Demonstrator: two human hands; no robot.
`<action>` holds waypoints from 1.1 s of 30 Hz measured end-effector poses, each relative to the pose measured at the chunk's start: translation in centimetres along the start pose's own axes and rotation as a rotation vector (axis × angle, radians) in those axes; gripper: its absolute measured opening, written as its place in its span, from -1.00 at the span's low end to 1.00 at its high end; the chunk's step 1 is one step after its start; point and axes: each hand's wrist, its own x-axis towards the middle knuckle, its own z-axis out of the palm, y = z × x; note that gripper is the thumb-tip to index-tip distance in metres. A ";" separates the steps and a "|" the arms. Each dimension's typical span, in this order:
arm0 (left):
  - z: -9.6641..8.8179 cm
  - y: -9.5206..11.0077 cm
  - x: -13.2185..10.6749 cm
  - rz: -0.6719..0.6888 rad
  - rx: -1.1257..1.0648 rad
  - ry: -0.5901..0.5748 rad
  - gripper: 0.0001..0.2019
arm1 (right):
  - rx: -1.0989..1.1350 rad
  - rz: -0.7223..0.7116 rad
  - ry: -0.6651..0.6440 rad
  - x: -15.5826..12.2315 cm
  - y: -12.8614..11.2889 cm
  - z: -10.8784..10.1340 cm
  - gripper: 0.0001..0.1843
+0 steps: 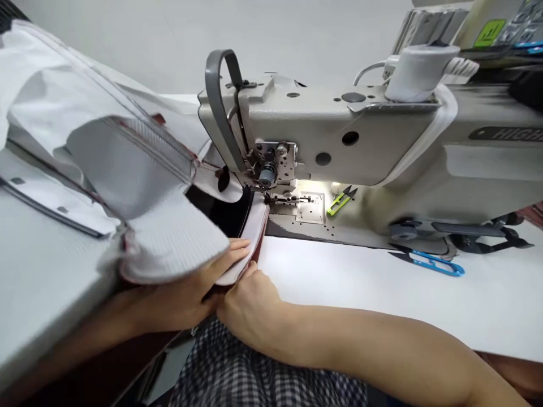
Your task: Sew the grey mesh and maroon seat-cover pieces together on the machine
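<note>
A large sewn cover (169,237), white-backed with dark red edges, spreads over the left side and runs under the presser foot of a sewing machine (318,130). My left hand (207,280) reaches beneath a fold of the cover and grips its edge strip, fingers resting on the white top side. Right beside it, my right hand (252,299) is closed in a pinch on the dark red layer at the same edge. Both hands are on the near side of the needle area (267,195). The fold hides part of my left wrist.
Yellow-green thread snips (340,200) lie on the machine bed under the arm. Blue-handled snips (436,264) lie on the white table (339,271) at the right. A white spool (418,73) stands on top of the machine.
</note>
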 end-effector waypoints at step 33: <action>6.1 -7.8 5.1 0.069 0.177 0.372 -0.59 | -0.165 0.034 0.087 -0.6 6.9 2.5 -0.66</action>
